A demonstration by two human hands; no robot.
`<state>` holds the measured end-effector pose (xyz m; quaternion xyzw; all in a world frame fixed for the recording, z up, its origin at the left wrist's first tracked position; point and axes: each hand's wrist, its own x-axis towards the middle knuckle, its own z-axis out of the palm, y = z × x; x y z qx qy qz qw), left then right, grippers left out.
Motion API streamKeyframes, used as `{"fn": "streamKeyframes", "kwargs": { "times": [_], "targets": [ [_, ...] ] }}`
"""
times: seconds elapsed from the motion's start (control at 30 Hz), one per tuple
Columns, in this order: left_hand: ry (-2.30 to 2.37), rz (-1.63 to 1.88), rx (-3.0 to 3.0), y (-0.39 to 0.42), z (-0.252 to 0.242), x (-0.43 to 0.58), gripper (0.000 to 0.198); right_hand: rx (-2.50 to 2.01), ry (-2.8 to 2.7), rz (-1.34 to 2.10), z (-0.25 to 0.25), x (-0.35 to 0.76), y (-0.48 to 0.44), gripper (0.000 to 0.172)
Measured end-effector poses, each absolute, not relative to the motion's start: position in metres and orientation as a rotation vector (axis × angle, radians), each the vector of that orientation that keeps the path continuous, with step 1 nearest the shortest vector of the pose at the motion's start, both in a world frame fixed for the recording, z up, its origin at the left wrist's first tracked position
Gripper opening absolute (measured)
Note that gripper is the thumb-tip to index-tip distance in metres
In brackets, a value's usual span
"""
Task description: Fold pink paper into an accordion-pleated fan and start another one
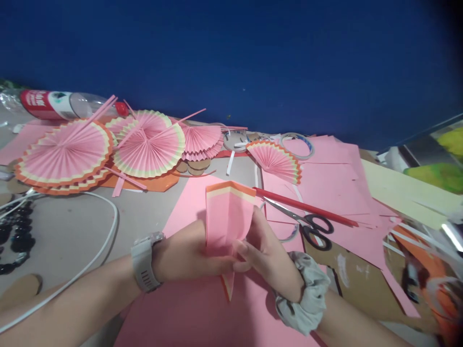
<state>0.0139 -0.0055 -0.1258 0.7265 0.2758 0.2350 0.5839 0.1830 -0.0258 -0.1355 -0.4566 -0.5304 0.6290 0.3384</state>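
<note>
Between both hands is a folded strip of pink paper (228, 214) with an orange and cream border along its top edge. My left hand (193, 255) grips it from the left, thumb across its lower front. My right hand (265, 255) holds the right side, with thumb and fingers pinching near the lower middle. A pointed lower end of the paper with an orange edge hangs beneath the fingers. Under the hands lies a large pink paper sheet (188, 313). Just to the right rest scissors (307, 221) with black handles and a red stick-like strip (307, 206).
Pleated round paper fans (68, 152) and a plastic bottle (47, 103) lie at the back left. A half-open pleated fan (277, 161) and a tape roll (298, 146) sit behind. A white cable (114, 226) curves across the left. Pink sheets (333, 178) and cardboard (350, 270) cover the right.
</note>
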Motion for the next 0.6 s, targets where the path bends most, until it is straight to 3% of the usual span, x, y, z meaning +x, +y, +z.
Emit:
{"fn": "streamKeyframes", "kwargs": {
  "times": [0.2, 0.33, 0.6],
  "targets": [
    [1.087, 0.436, 1.827, -0.018, -0.112, 0.021, 0.021, -1.296, -1.52, 1.254, -0.141, 0.185, -0.025, 0.019],
    [1.205, 0.276, 1.964, -0.024, -0.106, 0.02, 0.025, -1.243, -1.413, 1.299, -0.146, 0.185, -0.021, 0.017],
    [1.159, 0.022, 1.924, -0.023, -0.103, 0.012, 0.016, -1.101, -1.18, 1.374, -0.141, 0.183, -0.018, 0.029]
  ]
}}
